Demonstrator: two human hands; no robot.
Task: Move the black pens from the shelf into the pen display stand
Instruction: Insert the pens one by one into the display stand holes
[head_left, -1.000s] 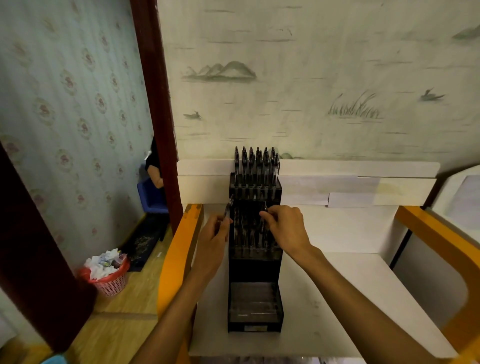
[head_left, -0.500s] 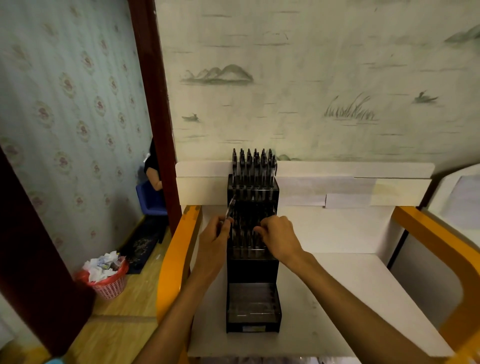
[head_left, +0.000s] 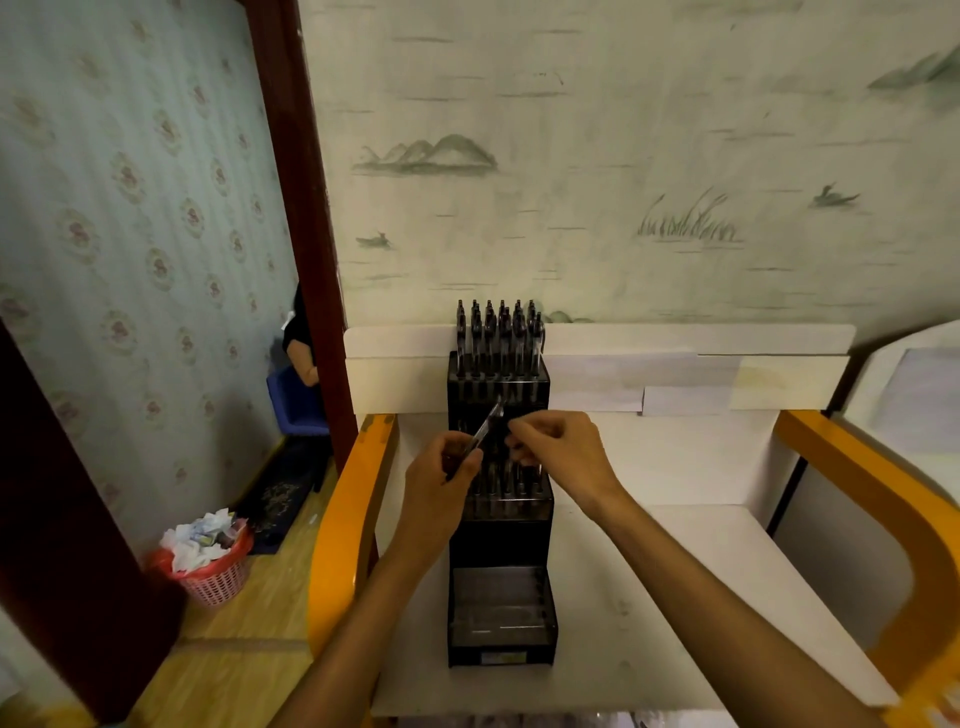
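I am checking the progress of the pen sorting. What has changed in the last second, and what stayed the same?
The left hand still grips a pen, but has tilted it so its tip now leans right, toward the right hand. The right hand has lifted off the middle row and now reaches toward that tip with curled fingers. The pen display stand, its top row of pens and the white shelf stayed put.

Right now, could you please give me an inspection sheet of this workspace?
Surface: white shelf top, orange side rails.
Job's things: tiered black plastic pen display stand; top tier filled with black pens; bottom tray shows no pens.
Clutter: nothing seen.
Grippers: left hand grips one tilted pen; right hand curled at the middle tier, contents unclear.
Cables: nothing seen.
Surroundings: red mesh wastebasket, blue chair.
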